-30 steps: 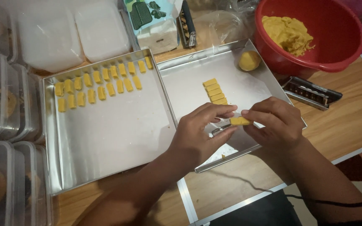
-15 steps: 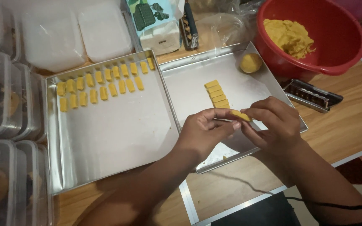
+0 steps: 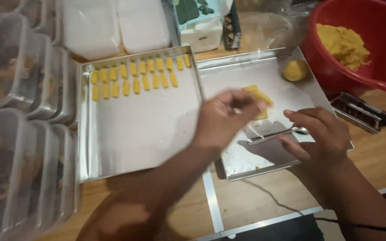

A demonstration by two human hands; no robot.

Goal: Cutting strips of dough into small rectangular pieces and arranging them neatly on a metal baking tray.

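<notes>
Holding a thin metal tool (image 3: 277, 135), the right hand (image 3: 320, 136) is seen over the near right corner of the right tray (image 3: 242, 165); its fingers are curled on the handle end, the other end lying flat on the tray floor. The left hand (image 3: 222, 118) is blurred, raised over the seam between the two trays, fingers pinched together near the cut dough strips (image 3: 259, 99); whether a strip is clamped between them cannot be told. The strips are stacked mid-tray, just beyond the left fingertips. A dough ball (image 3: 295, 70) is set in the far right corner of the same tray. On the left tray (image 3: 126, 147), two rows of small yellow pieces (image 3: 135, 78) are laid along the far edge; the near part is bare metal. Clear plastic containers (image 3: 18, 134) are stacked along the bench's left edge. A ridged metal mould (image 3: 365, 112) lies on the wood just right of the right tray. At the far right corner, a red bowl (image 3: 376, 76) holding yellow dough (image 3: 342, 44) is placed
</notes>
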